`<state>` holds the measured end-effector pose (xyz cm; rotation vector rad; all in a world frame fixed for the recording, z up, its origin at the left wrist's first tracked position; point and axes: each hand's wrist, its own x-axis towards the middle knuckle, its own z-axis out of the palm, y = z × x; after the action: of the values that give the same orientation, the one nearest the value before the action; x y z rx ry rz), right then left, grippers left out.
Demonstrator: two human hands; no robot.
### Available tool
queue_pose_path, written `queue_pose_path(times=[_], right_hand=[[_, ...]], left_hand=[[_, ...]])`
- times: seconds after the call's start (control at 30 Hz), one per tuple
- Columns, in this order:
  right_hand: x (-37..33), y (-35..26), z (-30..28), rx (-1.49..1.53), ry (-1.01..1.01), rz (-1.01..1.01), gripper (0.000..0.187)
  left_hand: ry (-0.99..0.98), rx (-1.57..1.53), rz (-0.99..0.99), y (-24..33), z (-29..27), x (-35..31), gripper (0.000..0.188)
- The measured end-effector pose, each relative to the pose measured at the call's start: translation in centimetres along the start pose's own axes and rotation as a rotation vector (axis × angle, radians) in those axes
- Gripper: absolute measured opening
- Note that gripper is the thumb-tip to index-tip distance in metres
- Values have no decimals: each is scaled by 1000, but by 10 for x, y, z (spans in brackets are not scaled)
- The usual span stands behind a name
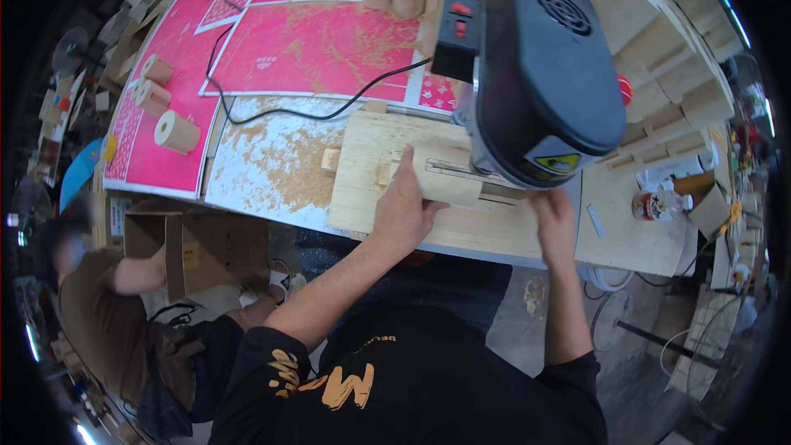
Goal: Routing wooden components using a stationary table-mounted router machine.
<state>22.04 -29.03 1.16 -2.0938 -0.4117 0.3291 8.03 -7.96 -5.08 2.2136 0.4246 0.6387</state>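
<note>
A big black power tool (544, 66) stands over a pale plywood board (371, 165) on the bench. My left hand (404, 206) lies flat on a small light wood piece (445, 173), pressing it toward the slot under the tool. My right hand (554, 216) rests on the board's near edge just below the tool's housing, fingers curled on the wood. A small wooden block (331, 159) sits at the board's left edge.
Sawdust covers a white sheet (272, 165). Pink sheets (313, 49) carry three wooden cylinders (175, 132) and a black cable (288, 111). A can (653, 204) stands on the right. Another person (107, 313) crouches by a cardboard box (206, 251) at lower left.
</note>
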Motion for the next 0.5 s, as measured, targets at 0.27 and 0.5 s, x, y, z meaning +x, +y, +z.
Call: queue_pose_path(times=[0.27,0.5], right_hand=[[35,-114,-36,745,65,-471,48],[-9,-2,9,-308,367,-1137,20]], left_hand=[[-49,-19,-34,12,-5,0,105],[-61,-15,-42,18,-4,1,104]])
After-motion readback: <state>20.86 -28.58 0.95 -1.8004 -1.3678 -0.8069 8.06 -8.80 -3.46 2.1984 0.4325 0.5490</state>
